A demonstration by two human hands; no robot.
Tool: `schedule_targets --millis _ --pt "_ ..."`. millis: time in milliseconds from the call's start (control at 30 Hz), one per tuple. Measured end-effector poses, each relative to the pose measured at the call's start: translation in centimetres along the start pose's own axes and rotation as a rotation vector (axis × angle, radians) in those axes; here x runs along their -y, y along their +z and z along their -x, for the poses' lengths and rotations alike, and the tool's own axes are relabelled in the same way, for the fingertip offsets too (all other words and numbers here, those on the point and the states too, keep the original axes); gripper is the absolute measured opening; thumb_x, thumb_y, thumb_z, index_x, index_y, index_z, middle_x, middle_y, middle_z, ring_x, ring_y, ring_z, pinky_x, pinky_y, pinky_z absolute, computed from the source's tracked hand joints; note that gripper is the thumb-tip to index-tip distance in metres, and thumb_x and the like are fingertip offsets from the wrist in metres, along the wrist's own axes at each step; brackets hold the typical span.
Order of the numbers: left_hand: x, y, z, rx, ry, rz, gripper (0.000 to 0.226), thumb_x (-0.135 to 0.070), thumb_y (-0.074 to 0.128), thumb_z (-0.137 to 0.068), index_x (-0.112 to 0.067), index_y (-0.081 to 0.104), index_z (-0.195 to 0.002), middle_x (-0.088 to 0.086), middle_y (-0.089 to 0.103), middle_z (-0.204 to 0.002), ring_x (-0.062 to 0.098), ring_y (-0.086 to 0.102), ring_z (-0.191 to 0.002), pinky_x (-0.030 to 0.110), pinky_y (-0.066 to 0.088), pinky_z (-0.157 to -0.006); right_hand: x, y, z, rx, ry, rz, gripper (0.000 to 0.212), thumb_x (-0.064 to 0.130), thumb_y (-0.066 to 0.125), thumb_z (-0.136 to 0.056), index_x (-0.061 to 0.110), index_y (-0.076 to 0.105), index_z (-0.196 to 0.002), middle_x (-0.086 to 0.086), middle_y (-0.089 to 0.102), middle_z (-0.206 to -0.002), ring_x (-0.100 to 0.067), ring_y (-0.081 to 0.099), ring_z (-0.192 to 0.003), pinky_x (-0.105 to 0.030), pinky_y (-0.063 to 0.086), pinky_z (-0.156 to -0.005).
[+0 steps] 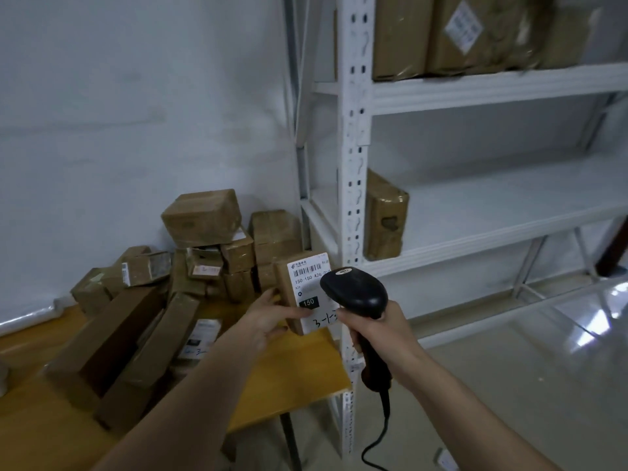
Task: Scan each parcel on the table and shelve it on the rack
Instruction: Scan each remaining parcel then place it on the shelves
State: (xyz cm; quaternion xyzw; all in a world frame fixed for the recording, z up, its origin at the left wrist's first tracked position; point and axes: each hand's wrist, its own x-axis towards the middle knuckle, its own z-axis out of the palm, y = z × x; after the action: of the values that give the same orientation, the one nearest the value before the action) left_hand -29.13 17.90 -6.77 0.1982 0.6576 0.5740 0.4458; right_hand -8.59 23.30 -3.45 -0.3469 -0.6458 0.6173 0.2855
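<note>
The parcel (307, 294) stands nearly upright above the worktop's (299, 362) right edge, beside the rack (353, 185), label toward the camera. The left hand (272, 317) grips its lower left side, thumb across the label. The right hand (375, 329) is wrapped around the scanner (355, 292), whose head overlaps the label.

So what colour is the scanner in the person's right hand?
Black. The scanner, its handle gripped by the right hand, shows clearly in the head view.
</note>
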Motion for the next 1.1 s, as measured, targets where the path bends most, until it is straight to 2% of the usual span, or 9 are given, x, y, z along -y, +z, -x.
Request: schedule_targets --millis 133,233,267,367,467,800,933,1000,1100 --pt "-0.2 5.8 1.3 0.032 -0.016 -0.036 0.097 -0.008 0.091 -0.052 -0.02 0.047 -0.138 0.005 0.067 -0.12 0.027 0.059 -0.115 0.051 0.049 -0.097 -0.1 -5.5 1.6 -0.075 0.003 -0.082 0.02 0.017 0.075 -0.082 0.011 0.063 -0.067 -0.004 0.055 -0.051 -0.014 0.053 -0.046 -0.022 0.044 -0.046" --pt "-1.0 9.9 2.5 0.08 -0.022 -0.021 0.088 -0.005 0.087 -0.062 -0.019 0.046 -0.138 0.004 0.07 -0.111 0.021 0.065 -0.096 0.035 0.058 -0.059 -0.1 -9.3 2.6 -0.139 -0.005 -0.103 0.024 0.018 0.075 -0.082 0.011 0.061 -0.064 -0.001 0.055 -0.048 -0.01 0.051 -0.041 -0.018 0.043 -0.043" --pt "-1.3 11.1 2.7 0.095 -0.018 -0.03 0.085 -0.006 0.087 -0.063 -0.019 0.047 -0.137 0.004 0.07 -0.11 0.021 0.065 -0.096 0.034 0.057 -0.057 0.0 -10.4 2.8 -0.162 -0.006 -0.106 0.023 0.019 0.075 -0.082 0.011 0.062 -0.065 -0.001 0.055 -0.049 -0.01 0.052 -0.042 -0.018 0.043 -0.044" --pt "-2.4 14.6 3.2 0.135 0.001 -0.056 0.078 -0.009 0.086 -0.064 -0.017 0.052 -0.134 0.009 0.068 -0.117 0.028 0.061 -0.11 0.048 0.056 -0.086 0.4 -13.3 3.2 -0.21 -0.021 -0.143 0.021 0.02 0.076 -0.081 0.009 0.064 -0.068 -0.003 0.056 -0.052 -0.012 0.053 -0.046 -0.021 0.044 -0.048" --pt "-4.0 17.5 3.5 0.157 0.032 -0.073 0.074 -0.013 0.087 -0.065 -0.016 0.054 -0.131 0.01 0.067 -0.119 0.028 0.059 -0.114 0.05 0.051 -0.096 1.2 -15.4 3.2 -0.256 -0.063 -0.169 0.016 0.018 0.076 -0.081 0.007 0.068 -0.073 -0.004 0.06 -0.055 -0.015 0.056 -0.053 -0.025 0.047 -0.055" --pt "-12.2 24.7 2.0 0.206 0.171 -0.128 0.06 -0.029 0.087 -0.065 -0.01 0.064 -0.117 0.007 0.072 -0.105 0.024 0.065 -0.102 0.036 0.054 -0.076 6.6 -19.8 2.2 -0.514 -0.365 -0.171 0.018 0.023 0.083 -0.076 0.034 0.072 -0.085 0.01 0.074 -0.081 0.001 0.067 -0.076 -0.01 0.047 -0.058" --pt "-16.1 27.0 1.7 0.246 0.269 -0.169 0.059 -0.039 0.087 -0.063 -0.01 0.067 -0.11 0.005 0.074 -0.097 0.018 0.067 -0.094 0.03 0.054 -0.065 9.1 -20.8 1.5 -0.528 -0.513 -0.103 0.048 0.012 0.078 -0.079 0.058 0.068 -0.078 0.017 0.072 -0.076 0.005 0.065 -0.072 -0.004 0.045 -0.056" --pt "-17.7 28.0 1.8 0.255 0.31 -0.176 0.06 -0.042 0.086 -0.063 -0.012 0.066 -0.111 0.005 0.073 -0.097 0.018 0.066 -0.093 0.029 0.053 -0.066 10.1 -21.2 0.8 -0.556 -0.552 -0.094 0.044 0.011 0.077 -0.079 0.054 0.069 -0.078 0.001 0.07 -0.083 -0.007 0.065 -0.074 -0.007 0.048 -0.056" --pt "-20.1 29.3 2.3 0.276 0.356 -0.182 0.065 -0.045 0.085 -0.065 -0.013 0.061 -0.117 0.007 0.069 -0.104 0.021 0.062 -0.098 0.036 0.055 -0.082 11.5 -21.6 -0.6 -0.598 -0.579 -0.106 0.027 0.011 0.079 -0.078 0.037 0.07 -0.078 0.005 0.069 -0.071 0.003 0.062 -0.062 -0.007 0.046 -0.052"
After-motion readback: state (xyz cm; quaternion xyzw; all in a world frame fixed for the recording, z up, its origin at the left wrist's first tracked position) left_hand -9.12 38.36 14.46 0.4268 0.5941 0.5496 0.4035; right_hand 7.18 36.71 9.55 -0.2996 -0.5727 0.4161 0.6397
